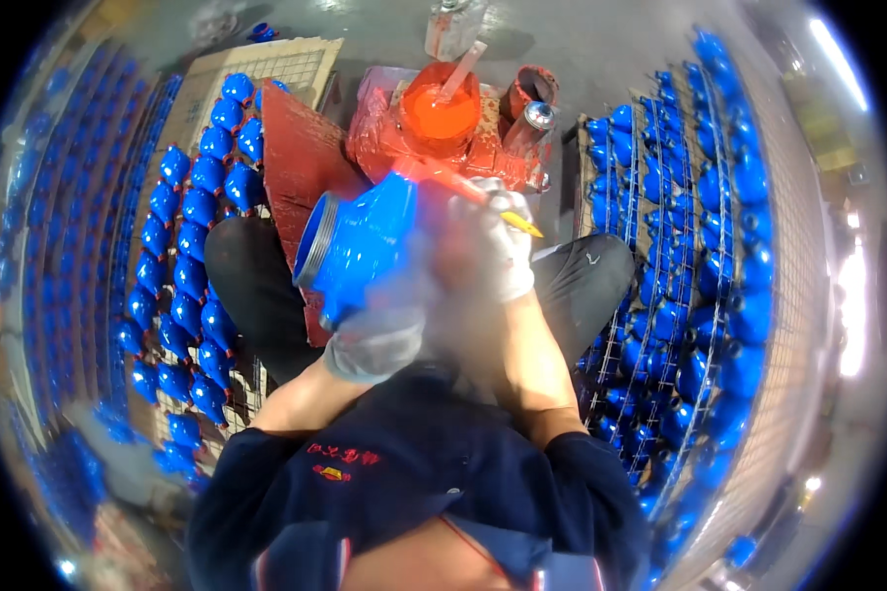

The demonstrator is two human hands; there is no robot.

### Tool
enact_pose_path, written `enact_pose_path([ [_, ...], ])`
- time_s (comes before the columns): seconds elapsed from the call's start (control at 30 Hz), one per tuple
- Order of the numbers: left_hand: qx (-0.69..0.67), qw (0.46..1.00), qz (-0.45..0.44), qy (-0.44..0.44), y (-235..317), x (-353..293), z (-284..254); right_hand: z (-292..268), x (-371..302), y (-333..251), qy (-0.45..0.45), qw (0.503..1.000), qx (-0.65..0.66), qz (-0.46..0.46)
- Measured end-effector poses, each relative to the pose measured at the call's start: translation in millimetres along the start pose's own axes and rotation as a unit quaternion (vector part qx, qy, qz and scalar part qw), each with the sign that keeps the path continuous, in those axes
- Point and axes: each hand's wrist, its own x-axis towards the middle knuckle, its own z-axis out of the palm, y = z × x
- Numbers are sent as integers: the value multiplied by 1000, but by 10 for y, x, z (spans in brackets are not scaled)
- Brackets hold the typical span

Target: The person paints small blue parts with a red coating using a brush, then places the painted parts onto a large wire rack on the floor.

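Observation:
A glossy blue pipe fitting, like a valve body (370, 241), hangs tilted before me over my lap. Its wide threaded mouth faces left, and red paint covers the narrow end at the top. My gloved left hand (376, 345) is closed on its lower part; blur hides some of the fingers. In my gloved right hand (503, 241) is a paintbrush (450, 180) with a yellow handle tip. Its red-coated front end reaches the fitting's red end. Just beyond stands a paint pot (434, 75) of orange-red paint, with a flat stick (463, 71) leaning in it.
A red-stained board (301, 148) leans left of the pot. To the pot's right are a dark red cup (532, 81) and a metal-topped can (537, 118). Wire racks of blue fittings flank me on the left (199, 207) and right (670, 320). A translucent container (453, 30) stands farther off.

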Motion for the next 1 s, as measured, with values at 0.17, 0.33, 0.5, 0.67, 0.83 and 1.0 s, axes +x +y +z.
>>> enact_pose_path([
  [0.17, 322, 937, 73, 115, 377, 27, 282, -1125, 229, -254, 43, 977, -202, 53],
  [0.33, 598, 775, 95, 179, 766, 14, 523, -724, 165, -463, 157, 975, -158, -12],
  [0.5, 392, 887, 198, 145, 691, 433, 762, -1002, 188, -534, 73, 986, -143, 38],
  [0.67, 348, 891, 258, 133, 853, 312, 722, -941, 175, -329, 76, 993, -91, 26],
  [0.83, 355, 873, 301, 145, 934, 246, 727, -984, 206, -60, 126, 985, -105, 46],
  [1.0, 350, 848, 345, 198, 1090, 83, 711, -388, 669, 181, 77, 806, -586, 37],
])
